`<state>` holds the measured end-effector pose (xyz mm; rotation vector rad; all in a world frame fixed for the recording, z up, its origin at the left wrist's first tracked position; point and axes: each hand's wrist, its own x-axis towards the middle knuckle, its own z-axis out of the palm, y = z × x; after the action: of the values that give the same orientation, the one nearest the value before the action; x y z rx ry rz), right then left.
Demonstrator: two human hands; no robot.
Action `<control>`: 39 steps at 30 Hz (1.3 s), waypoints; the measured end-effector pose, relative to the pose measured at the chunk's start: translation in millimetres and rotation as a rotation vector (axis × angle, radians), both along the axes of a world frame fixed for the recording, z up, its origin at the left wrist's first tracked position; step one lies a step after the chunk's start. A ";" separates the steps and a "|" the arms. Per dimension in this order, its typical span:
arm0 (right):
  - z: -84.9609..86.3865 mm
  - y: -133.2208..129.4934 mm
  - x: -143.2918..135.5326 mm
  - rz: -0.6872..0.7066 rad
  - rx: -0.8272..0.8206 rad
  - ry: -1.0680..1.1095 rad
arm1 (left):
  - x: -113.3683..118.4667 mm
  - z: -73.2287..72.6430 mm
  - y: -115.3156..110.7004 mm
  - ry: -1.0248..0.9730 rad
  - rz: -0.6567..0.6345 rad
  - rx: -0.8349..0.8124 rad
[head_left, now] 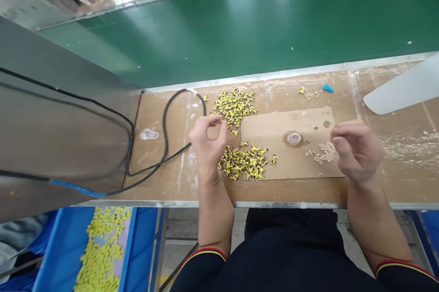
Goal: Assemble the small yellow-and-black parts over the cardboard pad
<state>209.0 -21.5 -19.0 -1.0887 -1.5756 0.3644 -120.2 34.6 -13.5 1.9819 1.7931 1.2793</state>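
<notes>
My left hand (210, 143) is raised between two heaps of small yellow-and-dark figures, thumb and forefinger curled into a ring. Whatever its fingertips may hold is too small to make out. The far heap (235, 105) lies just beyond that hand; the near heap (245, 162) spreads to its right, partly over a cardboard sheet (267, 129). Above the sheet's right edge, my right hand (358, 151) has its thumb and fingers drawn together, any held piece being indistinct. Tiny pale pink pieces (325, 152) lie beside it. On the cardboard sits a small round clear dish (294, 138).
A black cable (165, 132) loops across the table's left side near a clear plastic cup (149, 134). At the back are a blue cone-shaped cap (328, 88) and a few pale pieces. A white panel (401, 86) juts in from the right. A blue bin (65, 246) of yellow pieces stands below left.
</notes>
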 end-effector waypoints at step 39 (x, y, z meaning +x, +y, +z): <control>4.9 12.2 12.1 0.433 -0.599 -0.909 | 1.7 -4.5 -3.4 0.443 -0.547 -0.612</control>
<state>221.1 -9.3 -14.1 -1.4705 -2.6357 0.7274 -118.5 31.2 -18.0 2.2191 1.3767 0.1094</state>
